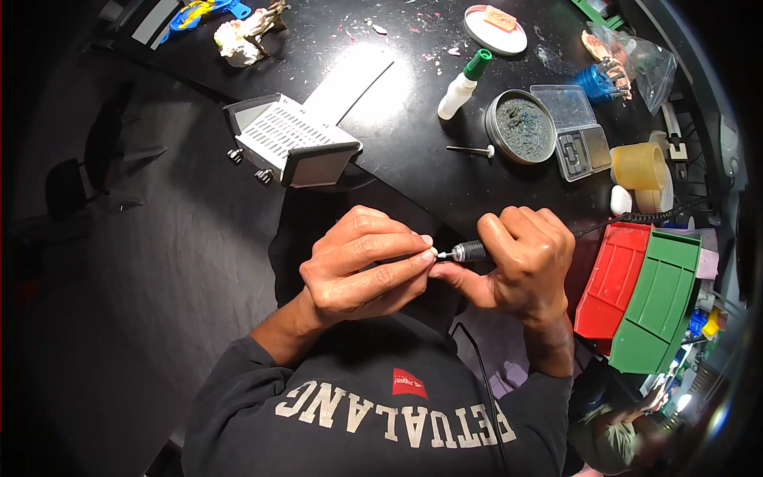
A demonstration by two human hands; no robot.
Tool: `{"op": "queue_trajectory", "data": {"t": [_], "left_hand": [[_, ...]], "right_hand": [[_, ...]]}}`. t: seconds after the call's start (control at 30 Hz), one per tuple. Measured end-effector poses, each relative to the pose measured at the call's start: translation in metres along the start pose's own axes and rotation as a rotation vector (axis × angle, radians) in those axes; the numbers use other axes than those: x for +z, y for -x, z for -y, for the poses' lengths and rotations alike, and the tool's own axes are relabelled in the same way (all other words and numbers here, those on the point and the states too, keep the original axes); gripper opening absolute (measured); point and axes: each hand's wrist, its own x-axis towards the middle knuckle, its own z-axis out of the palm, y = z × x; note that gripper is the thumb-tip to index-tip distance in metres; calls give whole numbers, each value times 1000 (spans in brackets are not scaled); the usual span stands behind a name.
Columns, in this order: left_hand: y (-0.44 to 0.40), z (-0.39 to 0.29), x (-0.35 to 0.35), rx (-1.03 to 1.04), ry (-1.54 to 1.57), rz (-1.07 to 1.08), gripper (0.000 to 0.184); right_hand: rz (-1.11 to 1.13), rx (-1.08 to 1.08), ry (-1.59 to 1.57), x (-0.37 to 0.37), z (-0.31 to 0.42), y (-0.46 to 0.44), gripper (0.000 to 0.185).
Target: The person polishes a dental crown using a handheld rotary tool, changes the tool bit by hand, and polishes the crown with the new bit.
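Observation:
My right hand (528, 266) is wrapped round the black grip of a rotary handpiece (470, 252), its metal nose pointing left. A small pale tip (445, 256) sits at the end of the handpiece. My left hand (369, 258) is closed in a pinch, with a tiny whitish piece between its fingertips, mostly hidden. The handpiece tip is right beside those fingertips; whether it touches the piece I cannot tell. My right thumb reaches toward the left fingers. Both hands are in front of my chest, just below the black table's edge.
On the table (413, 159) are a white grilled box (286, 131), a green-capped bottle (457, 95), a round tin of dark paste (520, 127), a pocket scale (584, 151) and a blue bur holder (594, 83). Red (612, 278) and green bins (658, 302) stand right. A cord trails from the handpiece.

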Motion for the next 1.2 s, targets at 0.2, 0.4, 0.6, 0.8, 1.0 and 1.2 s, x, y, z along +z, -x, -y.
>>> {"op": "queue_trajectory", "data": {"t": [0.2, 0.4, 0.6, 0.8, 1.0, 1.2], "left_hand": [[0, 0, 0, 4, -2, -9, 29], [-1, -1, 0, -2, 9, -12, 29], [-1, -1, 1, 1, 14, -22, 29], [-1, -1, 1, -1, 10, -22, 30], [0, -1, 1, -5, 14, -19, 29], [0, -1, 1, -4, 19, -24, 29]], "right_hand": [[-9, -11, -3, -1, -1, -1, 71], [1, -15, 1, -2, -1, -2, 71], [0, -14, -9, -1, 0, -2, 70], [-4, -7, -1, 0, 1, -1, 78], [-11, -7, -4, 0, 1, 0, 78], [-1, -9, 2, 0, 1, -1, 78]]}}
